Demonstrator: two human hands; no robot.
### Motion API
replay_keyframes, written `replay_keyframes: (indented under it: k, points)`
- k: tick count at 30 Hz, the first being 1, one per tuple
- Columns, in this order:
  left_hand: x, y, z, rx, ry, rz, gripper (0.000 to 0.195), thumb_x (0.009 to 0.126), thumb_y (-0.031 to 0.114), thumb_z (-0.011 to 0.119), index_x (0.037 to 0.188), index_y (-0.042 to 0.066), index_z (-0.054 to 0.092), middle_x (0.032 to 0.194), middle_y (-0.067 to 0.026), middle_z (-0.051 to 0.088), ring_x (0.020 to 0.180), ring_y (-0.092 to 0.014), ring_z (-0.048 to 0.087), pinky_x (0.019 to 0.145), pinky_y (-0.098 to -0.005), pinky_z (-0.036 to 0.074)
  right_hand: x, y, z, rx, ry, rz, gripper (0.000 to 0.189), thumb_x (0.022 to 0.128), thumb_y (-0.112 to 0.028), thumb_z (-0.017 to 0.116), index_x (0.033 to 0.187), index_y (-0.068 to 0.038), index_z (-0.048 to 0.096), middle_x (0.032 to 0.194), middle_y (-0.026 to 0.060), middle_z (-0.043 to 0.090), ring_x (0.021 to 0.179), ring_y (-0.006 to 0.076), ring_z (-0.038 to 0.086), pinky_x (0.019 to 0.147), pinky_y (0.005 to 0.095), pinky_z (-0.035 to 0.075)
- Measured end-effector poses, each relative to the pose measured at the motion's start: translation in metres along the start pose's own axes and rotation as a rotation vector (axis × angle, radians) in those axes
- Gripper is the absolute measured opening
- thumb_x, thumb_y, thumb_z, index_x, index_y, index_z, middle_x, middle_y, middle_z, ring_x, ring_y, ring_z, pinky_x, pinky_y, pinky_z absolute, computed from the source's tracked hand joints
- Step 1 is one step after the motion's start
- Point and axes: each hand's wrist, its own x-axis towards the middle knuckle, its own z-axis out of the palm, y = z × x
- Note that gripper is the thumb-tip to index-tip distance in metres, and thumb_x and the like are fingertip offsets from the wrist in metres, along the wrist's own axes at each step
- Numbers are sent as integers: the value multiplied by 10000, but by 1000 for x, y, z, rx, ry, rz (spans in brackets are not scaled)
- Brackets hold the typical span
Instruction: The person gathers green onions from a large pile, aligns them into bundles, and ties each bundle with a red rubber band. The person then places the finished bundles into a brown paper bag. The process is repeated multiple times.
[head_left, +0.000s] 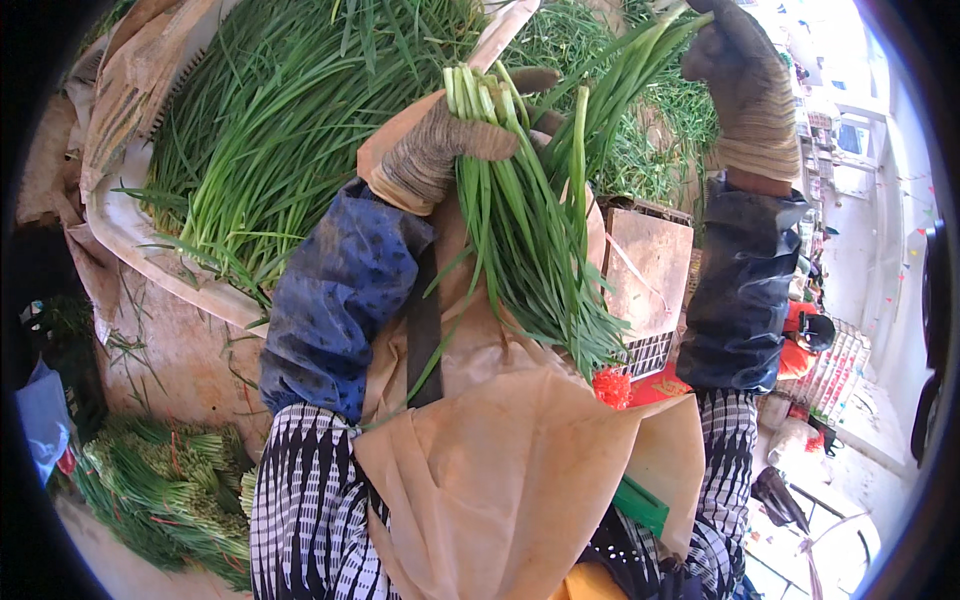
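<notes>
Both hands wear dirty striped knit gloves. Near the upper middle, my left hand (480, 135) is closed round the pale stem ends of a bunch of garlic chives (525, 247), whose green leaves hang over my tan apron (510, 450). Raised at the upper right, my right hand (739, 75) grips the end of a few long green leaves (622, 97) that stretch down toward my left hand. Its fingertips are partly cut off by the picture's top edge. A large heap of loose chives (300, 135) lies to the left of my left hand.
Tied bundles of greens (165, 487) lie at the lower left. Leaf scraps (660, 120) cover the ground beyond my hands. A wooden board (649, 262) and a plastic crate (649, 356) stand between my arms. A person in red (802, 341) is farther off at the right.
</notes>
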Motion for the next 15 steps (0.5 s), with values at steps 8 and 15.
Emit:
replay_keyframes:
  k: [8, 15]
  points:
    - [9, -11, -18, 60, -104, 59, 973, 708, 274, 897, 1498, -21, 413, 1318, -184, 640, 1139, -292, 675, 989, -414, 558, -28, -47, 39, -493, -57, -434, 241, 942, -205, 634, 1046, -2, 712, 856, 87, 679, 588, 133, 592, 555, 266, 480]
    - [10, -10, -18, -144, -206, 81, 957, 643, 148, 896, 1472, -17, 450, 1305, -191, 643, 1160, -282, 656, 1036, -429, 526, 36, -75, -67, -952, -22, -574, 237, 996, -181, 593, 1151, -50, 715, 902, 35, 684, 836, 128, 628, 782, 284, 505]
